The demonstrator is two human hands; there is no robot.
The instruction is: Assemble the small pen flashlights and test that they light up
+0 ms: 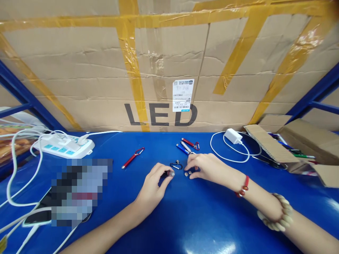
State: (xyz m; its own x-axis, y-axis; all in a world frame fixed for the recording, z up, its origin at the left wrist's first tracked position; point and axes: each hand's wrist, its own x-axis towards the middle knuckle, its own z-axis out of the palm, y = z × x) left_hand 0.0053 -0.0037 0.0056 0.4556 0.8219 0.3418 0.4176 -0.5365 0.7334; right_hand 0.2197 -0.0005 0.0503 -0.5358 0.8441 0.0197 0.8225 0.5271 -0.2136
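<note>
My left hand [156,181] pinches a short dark flashlight tube [171,173], its silvery open-looking end pointing right. Close by on the right, my right hand [200,166] is lowered to the table with thumb and forefinger apart. Small round silver discs like button cells [186,174] lie at its fingertips. A black carabiner clip with a small metal cap [176,165] rests between the hands. Behind my right hand are a blue penlight [182,149], a silver one [185,146] and a red penlight with a clip [187,142]. Another red penlight [129,161] lies to the left.
The table [169,225] is blue. At left are a white power strip [66,147], cables and a pixelated area beside a phone [37,217]. A white charger [233,136] with its cable sits back right, near an open carton [280,148]. A taped cardboard box [100,88] stands behind.
</note>
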